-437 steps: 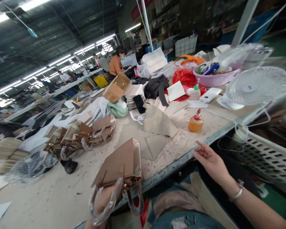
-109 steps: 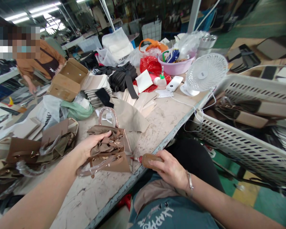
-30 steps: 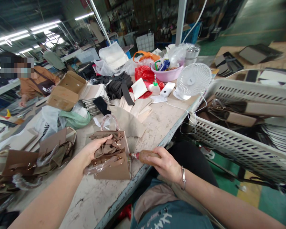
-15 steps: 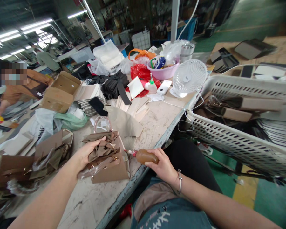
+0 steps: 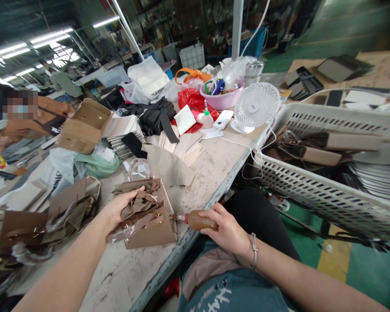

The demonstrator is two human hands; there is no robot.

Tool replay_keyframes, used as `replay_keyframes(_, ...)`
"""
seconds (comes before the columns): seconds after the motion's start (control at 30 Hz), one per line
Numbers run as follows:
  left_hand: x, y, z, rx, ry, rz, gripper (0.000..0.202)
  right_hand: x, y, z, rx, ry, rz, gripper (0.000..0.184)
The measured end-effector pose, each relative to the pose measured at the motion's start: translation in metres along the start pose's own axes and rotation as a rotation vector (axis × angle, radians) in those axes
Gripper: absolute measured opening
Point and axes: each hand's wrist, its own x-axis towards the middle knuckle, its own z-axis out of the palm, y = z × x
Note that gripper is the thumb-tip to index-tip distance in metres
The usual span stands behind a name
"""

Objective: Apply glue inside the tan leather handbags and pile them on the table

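A small tan handbag (image 5: pixel 149 225) with plastic-wrapped handles stands on the worktable (image 5: pixel 123 268) near its front edge. My left hand (image 5: pixel 118 207) is closed over its folded top flaps, fingers curled into the brown straps. My right hand (image 5: pixel 225 229) grips a brown glue bottle (image 5: pixel 198 221) laid sideways. The bottle's red nozzle points at the bag's right side seam and is very close to it or touching it.
More tan bags (image 5: pixel 52 216) pile up at the left. Cut pieces (image 5: pixel 172 164), a cardboard box (image 5: pixel 82 125), a black bundle (image 5: pixel 156 115), a pink basin (image 5: pixel 222 97) and a white fan (image 5: pixel 256 106) crowd the back. A white slatted crate (image 5: pixel 325 195) with bags stands at the right. Another person (image 5: pixel 26 121) works at far left.
My right hand with the glue bottle has dropped slightly and stays at the bag's right edge. My left hand keeps its hold on the bag's top. The view has shifted a little.
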Motion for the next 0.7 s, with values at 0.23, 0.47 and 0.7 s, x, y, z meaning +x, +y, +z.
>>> replay_keyframes(0.23, -0.003, -0.001, 0.001, 0.007, -0.008, -0.008, 0.016, 0.009, 0.003, 0.006, -0.101, 0.007, -0.119, 0.044)
replay_keyframes(0.47, -0.005, -0.001, 0.002, 0.016, 0.0, 0.002, 0.017, 0.012, 0.005, 0.002, -0.092, 0.058, -0.226, 0.044)
replay_keyframes(0.7, -0.007, 0.0, 0.008, -0.005, 0.012, 0.017, 0.016, 0.007, -0.002, -0.005, -0.094, 0.024, -0.238, 0.041)
